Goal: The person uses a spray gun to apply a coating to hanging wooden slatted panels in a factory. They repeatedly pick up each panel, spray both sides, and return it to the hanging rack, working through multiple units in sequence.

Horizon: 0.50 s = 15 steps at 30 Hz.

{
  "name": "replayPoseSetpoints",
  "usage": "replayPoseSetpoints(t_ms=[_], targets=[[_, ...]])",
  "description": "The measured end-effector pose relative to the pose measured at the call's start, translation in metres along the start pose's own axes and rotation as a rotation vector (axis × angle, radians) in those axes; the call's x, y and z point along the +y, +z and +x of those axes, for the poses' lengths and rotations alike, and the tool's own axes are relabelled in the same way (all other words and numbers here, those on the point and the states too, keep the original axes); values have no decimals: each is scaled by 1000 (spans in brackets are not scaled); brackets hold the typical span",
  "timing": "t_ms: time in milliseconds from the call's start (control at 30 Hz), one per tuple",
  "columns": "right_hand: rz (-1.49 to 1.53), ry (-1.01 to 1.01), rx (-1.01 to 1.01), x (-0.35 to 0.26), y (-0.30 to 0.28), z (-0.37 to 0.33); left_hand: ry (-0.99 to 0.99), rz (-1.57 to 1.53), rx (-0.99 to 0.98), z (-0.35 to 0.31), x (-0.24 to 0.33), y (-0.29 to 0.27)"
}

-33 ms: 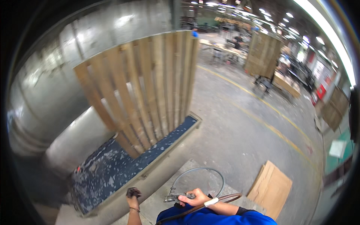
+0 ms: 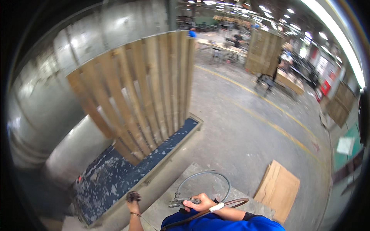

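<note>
In my right hand (image 2: 205,203) is a metal spray gun (image 2: 176,202), with the fingers wrapped round its body. A thin grey hose (image 2: 202,172) loops up from the gun, and a thicker brown hose (image 2: 241,200) with a white wrap runs along my right forearm. My left hand (image 2: 134,203) hangs by the near rim of a long trough (image 2: 160,166). Its fingers look dark and curled; anything inside them is hidden. Beyond it, a slatted wooden panel (image 2: 148,77) stands upright over the trough's dark liquid (image 2: 115,181), which has pale flecks floating on it.
A curved metal wall (image 2: 42,100) rises behind the panel. Flat brown boards (image 2: 279,190) lie on the floor at my right. Yellow lines (image 2: 246,88) cross the grey floor. Farther off are another wooden panel (image 2: 264,52), a long worktable (image 2: 221,47) and blurred people.
The whole view has shifted slightly, so the panel and background sit farther left. My left hand is a little farther left in view; my right hand keeps its grip on the spray gun.
</note>
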State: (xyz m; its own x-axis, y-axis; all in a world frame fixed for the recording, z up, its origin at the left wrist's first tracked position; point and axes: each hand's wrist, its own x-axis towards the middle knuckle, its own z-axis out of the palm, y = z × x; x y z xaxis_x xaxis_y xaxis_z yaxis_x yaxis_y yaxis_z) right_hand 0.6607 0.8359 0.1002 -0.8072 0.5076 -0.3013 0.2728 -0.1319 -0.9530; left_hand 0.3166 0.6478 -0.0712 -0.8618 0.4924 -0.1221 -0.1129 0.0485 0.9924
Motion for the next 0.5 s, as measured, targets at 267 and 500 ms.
replayPoseSetpoints(t_ms=[267,500], targets=[[79,52,362,10,-35,-41,410,77,-12,232,90,42],[52,154,512,6,-47,-82,273,191,266,268,78,117]])
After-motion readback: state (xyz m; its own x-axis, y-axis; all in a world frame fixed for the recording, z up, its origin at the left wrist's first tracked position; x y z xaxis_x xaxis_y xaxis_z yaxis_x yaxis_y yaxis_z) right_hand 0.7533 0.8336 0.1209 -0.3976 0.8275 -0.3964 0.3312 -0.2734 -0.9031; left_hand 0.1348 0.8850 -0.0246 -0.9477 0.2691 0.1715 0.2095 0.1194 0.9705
